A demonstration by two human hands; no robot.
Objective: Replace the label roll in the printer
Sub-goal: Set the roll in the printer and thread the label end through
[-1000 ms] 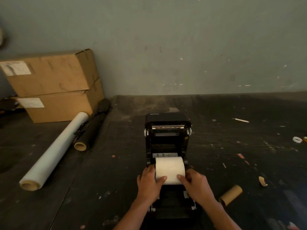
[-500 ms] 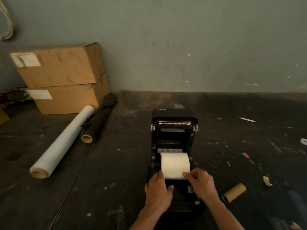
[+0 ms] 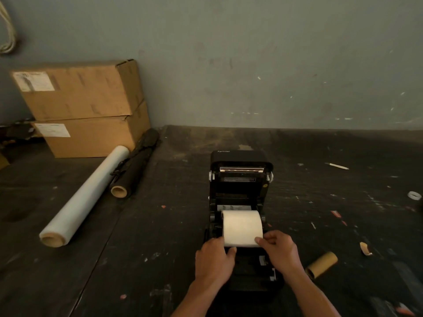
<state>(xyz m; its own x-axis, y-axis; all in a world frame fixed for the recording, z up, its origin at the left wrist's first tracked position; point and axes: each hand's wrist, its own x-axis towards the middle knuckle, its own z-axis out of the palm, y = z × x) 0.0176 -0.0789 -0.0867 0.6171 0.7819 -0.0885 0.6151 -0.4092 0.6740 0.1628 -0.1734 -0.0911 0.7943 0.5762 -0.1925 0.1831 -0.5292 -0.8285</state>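
White paper label roll (image 3: pixel 242 227) sits in the open black plastic printer (image 3: pixel 240 191); left hand (image 3: pixel 214 259) and right hand (image 3: pixel 278 249) pinch its near edge, which could feed crooked.

The scene is dimly and evenly lit, with no hard shadows cast; the light source cannot be placed. The white label roll (image 3: pixel 242 227) is rendered brightest, its surface detail nearly washed out. The black printer (image 3: pixel 240 179) interior is lost in darkness. Edges are bowed by wide-angle distortion, and the corners appear slightly soft
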